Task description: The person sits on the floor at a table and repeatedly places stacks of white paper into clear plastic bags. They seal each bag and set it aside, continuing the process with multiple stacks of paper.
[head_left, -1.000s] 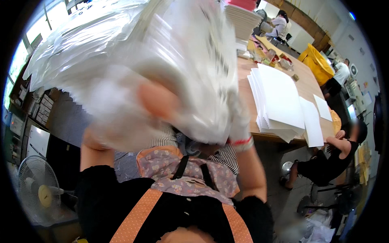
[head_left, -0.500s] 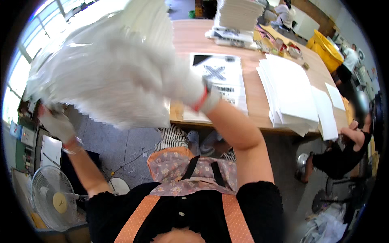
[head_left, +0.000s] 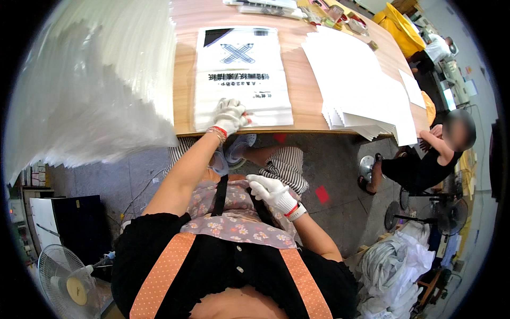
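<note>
A clear plastic bag printed with black marks and crossed pencils [head_left: 241, 80] lies flat on the table, apparently the top one of a pile. My left hand [head_left: 230, 117], in a white knit glove with red at the fingertips, bends its fingers onto the bag's near edge. In front of my apron, below the table edge, my gloved right hand [head_left: 272, 192] hangs loosely bent with nothing visible in it. A large stack of clear plastic bags [head_left: 101, 80] rises to the left, its near end jutting past the table edge.
White paper sheets [head_left: 358, 80] lie fanned on the table [head_left: 298, 69] to the right, some overhanging the edge. Jars and tape [head_left: 340, 18] sit farther back. A person [head_left: 425, 159] sits at the right. A fan [head_left: 66, 282] and a dark cabinet [head_left: 79, 228] stand at lower left.
Both hands have let go of the big stack of plastic bags, which now rests at the left. My left hand has moved to the printed bag, my right down toward my apron.
</note>
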The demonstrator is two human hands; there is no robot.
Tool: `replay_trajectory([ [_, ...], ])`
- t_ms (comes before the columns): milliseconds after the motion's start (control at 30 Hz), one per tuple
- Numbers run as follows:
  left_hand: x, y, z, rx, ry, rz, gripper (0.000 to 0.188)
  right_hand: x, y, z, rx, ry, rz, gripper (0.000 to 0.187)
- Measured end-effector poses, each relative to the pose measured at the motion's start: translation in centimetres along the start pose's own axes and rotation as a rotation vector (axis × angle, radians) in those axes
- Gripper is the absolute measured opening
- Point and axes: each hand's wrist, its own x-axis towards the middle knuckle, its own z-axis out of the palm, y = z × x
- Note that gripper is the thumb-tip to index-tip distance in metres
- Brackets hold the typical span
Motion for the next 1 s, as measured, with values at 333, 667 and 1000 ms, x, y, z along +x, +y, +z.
replay_trajectory([
  [333,2.6,-0.9,-3.1,-0.262,-0.078,-0.028,0.028,12.8,-2.1,-4.7,0.509,0.325,-0.032,0.038],
  [667,8.0,-3.3,-5.4,-0.922,0.261,-0.169,0.022,20.9,-0.9,-11.2,-0.497,0.724,0.057,0.030],
  [1000,8.4,7.8,-13.5,-0.964,0.082,0.032,0.031,25.5,-4.5,-8.4,-0.783,0.843,-0.475,0.025],
])
